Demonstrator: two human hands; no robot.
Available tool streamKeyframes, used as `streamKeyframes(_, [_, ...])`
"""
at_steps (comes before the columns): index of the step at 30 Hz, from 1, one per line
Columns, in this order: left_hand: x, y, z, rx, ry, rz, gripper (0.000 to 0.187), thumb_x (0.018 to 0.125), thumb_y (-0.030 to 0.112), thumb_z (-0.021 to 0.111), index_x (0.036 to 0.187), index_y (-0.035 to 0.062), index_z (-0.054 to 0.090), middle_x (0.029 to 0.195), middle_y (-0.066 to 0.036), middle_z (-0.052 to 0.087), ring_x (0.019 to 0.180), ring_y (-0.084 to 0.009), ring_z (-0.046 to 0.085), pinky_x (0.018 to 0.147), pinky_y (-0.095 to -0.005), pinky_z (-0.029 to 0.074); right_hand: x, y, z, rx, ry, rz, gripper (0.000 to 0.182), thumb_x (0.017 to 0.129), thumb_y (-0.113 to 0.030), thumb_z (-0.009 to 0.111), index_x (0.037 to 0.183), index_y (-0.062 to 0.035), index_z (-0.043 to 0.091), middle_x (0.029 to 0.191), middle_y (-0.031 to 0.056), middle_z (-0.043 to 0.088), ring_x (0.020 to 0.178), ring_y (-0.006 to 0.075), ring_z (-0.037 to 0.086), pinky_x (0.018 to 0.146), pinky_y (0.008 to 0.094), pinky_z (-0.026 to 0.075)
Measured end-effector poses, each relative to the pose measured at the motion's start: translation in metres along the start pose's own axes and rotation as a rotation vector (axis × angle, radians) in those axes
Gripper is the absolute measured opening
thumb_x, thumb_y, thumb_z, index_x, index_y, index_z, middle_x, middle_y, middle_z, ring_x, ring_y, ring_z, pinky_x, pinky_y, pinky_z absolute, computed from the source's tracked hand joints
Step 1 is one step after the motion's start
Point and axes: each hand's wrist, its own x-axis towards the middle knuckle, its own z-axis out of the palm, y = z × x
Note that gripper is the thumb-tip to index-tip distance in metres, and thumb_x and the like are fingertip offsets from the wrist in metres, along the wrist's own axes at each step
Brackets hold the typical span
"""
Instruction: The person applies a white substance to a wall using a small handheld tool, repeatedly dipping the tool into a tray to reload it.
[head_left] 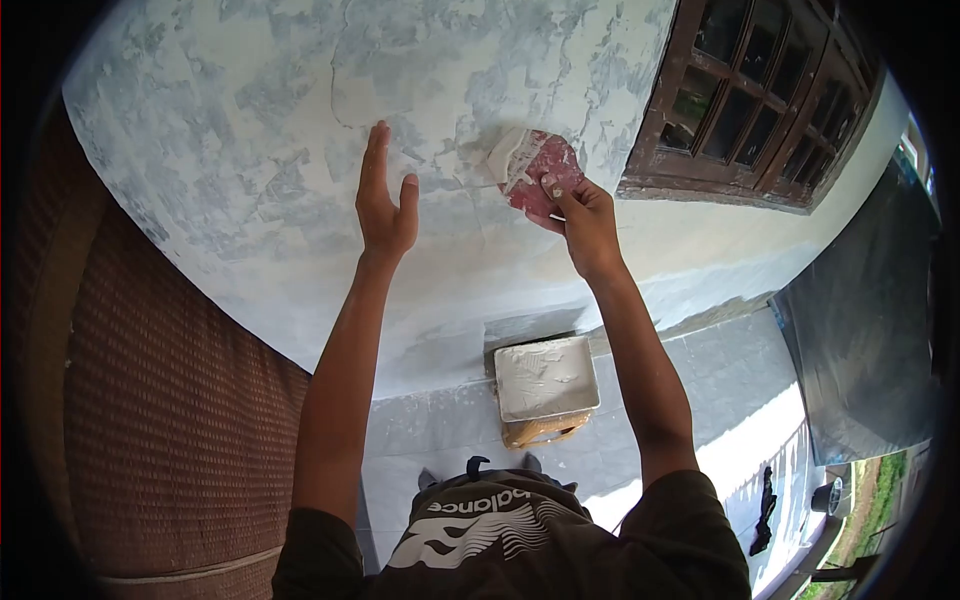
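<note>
My right hand [592,225] grips a flat red putty scraper [555,165], thumb on its near face. A band of white putty [514,155] sits along the scraper's left edge, right at the wall. Patchy white and grey filler covers the wall [270,190], and a thin crack runs down its upper part. To the left, my left hand [387,205] is raised in front of the wall, empty, with fingers straight and thumb apart. Below and between my arms, a rectangular tray [503,385] of white putty rests on a small yellowish stool [545,430].
A brown wooden window frame [665,165] with glass panes is set in the wall at upper right. Brown woven matting [180,400] hangs on the left. Dark sheeting [860,320] stands on the right. On the tiled floor [700,375] lie a black cloth [764,510] and a bucket [827,497].
</note>
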Motion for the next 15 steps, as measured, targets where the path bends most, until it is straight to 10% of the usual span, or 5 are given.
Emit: streamKeyframes(15, [-0.22, 0.075, 0.154, -0.075, -0.272, -0.47, 0.061, 0.095, 0.024, 0.049, 0.148, -0.0023, 0.035, 0.152, -0.023, 0.039, 0.143, -0.0362, 0.036, 0.118, -0.0439, 0.029, -0.071, 0.167, -0.177, 0.057, 0.091, 0.5, 0.026, 0.098, -0.013, 0.06, 0.118, 0.0045, 0.059, 0.108, 0.0136, 0.069, 0.098, 0.0205, 0.069, 0.089, 0.0345, 0.06])
